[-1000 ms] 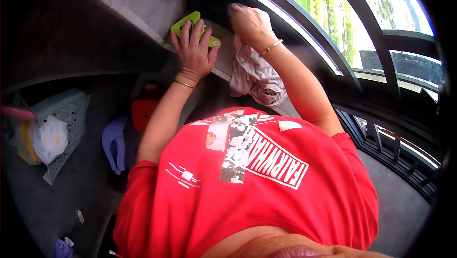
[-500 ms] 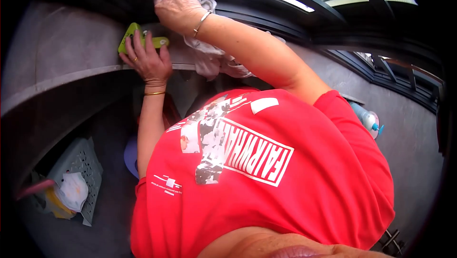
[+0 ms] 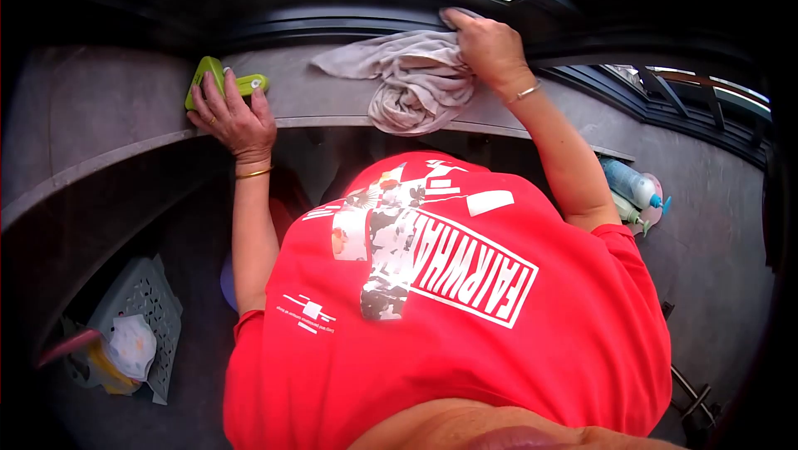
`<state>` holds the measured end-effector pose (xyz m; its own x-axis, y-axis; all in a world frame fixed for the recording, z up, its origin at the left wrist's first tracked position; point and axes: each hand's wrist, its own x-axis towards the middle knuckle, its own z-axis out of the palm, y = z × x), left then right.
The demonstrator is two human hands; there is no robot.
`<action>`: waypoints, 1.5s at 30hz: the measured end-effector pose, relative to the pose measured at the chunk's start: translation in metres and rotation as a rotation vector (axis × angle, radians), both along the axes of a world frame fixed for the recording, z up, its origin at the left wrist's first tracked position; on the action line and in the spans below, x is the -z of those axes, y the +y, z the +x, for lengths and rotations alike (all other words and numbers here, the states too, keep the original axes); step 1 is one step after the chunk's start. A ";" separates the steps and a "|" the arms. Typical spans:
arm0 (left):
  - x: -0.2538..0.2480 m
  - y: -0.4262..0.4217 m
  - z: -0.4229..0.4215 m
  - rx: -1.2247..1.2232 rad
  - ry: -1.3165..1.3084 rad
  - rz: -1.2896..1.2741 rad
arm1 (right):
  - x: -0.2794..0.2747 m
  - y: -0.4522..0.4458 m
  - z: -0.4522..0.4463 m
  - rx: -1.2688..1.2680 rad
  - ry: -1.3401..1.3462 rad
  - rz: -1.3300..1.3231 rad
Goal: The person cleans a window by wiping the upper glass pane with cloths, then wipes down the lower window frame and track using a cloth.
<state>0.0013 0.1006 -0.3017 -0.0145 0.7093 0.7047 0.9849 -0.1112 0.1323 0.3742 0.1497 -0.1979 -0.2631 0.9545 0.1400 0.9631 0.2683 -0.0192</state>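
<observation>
My left hand [image 3: 235, 124], with a gold bangle and a ring, rests on the grey ledge with its fingers over a lime-green plastic tool [image 3: 208, 74]. The tool has a triangular part and a short rounded arm; part of it is hidden under the fingers. My right hand [image 3: 492, 49], wearing a thin bangle, is closed on a light grey cloth [image 3: 422, 88] against the window frame's lower edge. Most of the cloth lies bunched on the ledge to the hand's left, with one end trailing further left. The right fingertips are partly hidden.
A dark window frame [image 3: 357, 22] runs behind the ledge [image 3: 291, 101]. Pump bottles [image 3: 629, 184] stand at the right. Below left is a grey perforated basket [image 3: 162, 309] holding a white item and a yellow item. A dark metal fitting [image 3: 694, 396] shows at lower right.
My right hand has swept right along the window's base, drawing the cloth with it and leaving it spread and bunched behind. My left hand stays on the green tool. The view has shifted slightly.
</observation>
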 end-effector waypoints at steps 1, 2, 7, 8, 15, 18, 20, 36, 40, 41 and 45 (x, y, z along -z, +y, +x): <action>0.002 0.000 -0.001 -0.010 -0.001 -0.007 | -0.002 -0.003 0.011 0.063 -0.026 -0.032; 0.001 -0.001 -0.001 -0.021 -0.003 -0.012 | -0.005 -0.005 0.020 0.114 -0.065 -0.071; -0.030 -0.017 0.014 0.063 -0.050 0.057 | -0.010 -0.012 0.040 0.209 -0.106 -0.112; -0.038 -0.019 0.023 0.098 -0.066 0.062 | -0.010 -0.011 0.043 0.168 0.223 -0.088; -0.085 -0.027 0.089 0.504 -0.501 -0.077 | -0.039 -0.014 0.029 -0.300 2.007 -0.766; -0.066 -0.016 0.101 0.556 -0.790 -0.286 | -0.001 0.008 0.003 -0.329 2.381 -1.138; -0.062 -0.008 0.113 0.542 -0.893 -0.332 | 0.005 0.013 -0.003 -0.361 2.401 -1.213; -0.057 0.037 0.121 0.378 -1.444 -0.411 | -0.028 0.026 0.012 -0.026 0.854 -0.844; -0.069 0.033 0.129 0.312 -1.148 -0.270 | -0.025 0.016 -0.017 -0.176 0.438 -0.332; -0.069 0.032 0.130 0.314 -1.139 -0.263 | -0.024 0.009 -0.033 -0.320 0.443 -0.023; -0.063 0.035 0.124 0.360 -1.076 -0.155 | -0.014 0.011 -0.094 -0.419 0.645 -0.112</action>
